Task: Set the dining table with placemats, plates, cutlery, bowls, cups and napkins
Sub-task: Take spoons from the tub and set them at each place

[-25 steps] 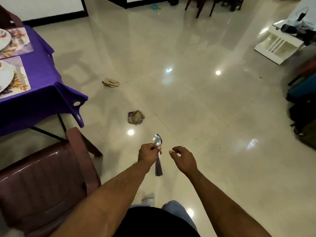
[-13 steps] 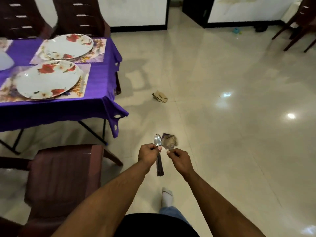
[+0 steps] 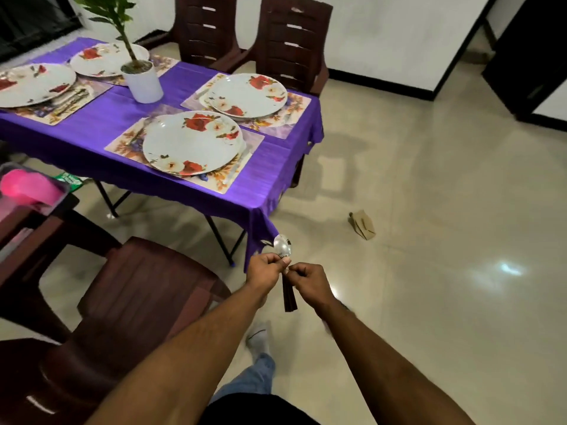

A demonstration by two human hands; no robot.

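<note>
Cutlery, a bundle of steel pieces with dark handles point(image 3: 289, 297), stood upright in the person's left hand point(image 3: 266, 269), whose fingers curled tightly round the stems just below a shiny round spoon bowl point(image 3: 282, 247) that rose above the fist. The right hand point(image 3: 309, 282) sat just beside it, fingers bent inward and pinching at the stems near the left thumb; the dark handles hung between the two wrists. Both hands were held low over a glossy cream tiled floor point(image 3: 429, 185), near the corner of a table draped in a smooth purple cloth point(image 3: 101, 142). On the cloth lay four floral rectangular placemats, the nearest point(image 3: 233, 174) bearing a round white plate printed with red roses point(image 3: 191, 142), and a second such plate point(image 3: 248, 95) on the mat behind it. A white cylindrical pot holding a leafy green plant point(image 3: 142, 81) stood mid-table. Dark brown moulded plastic chairs point(image 3: 288, 41) lined the far side. A crumpled brown paper scrap point(image 3: 362, 224) lay on the tiles.
</note>
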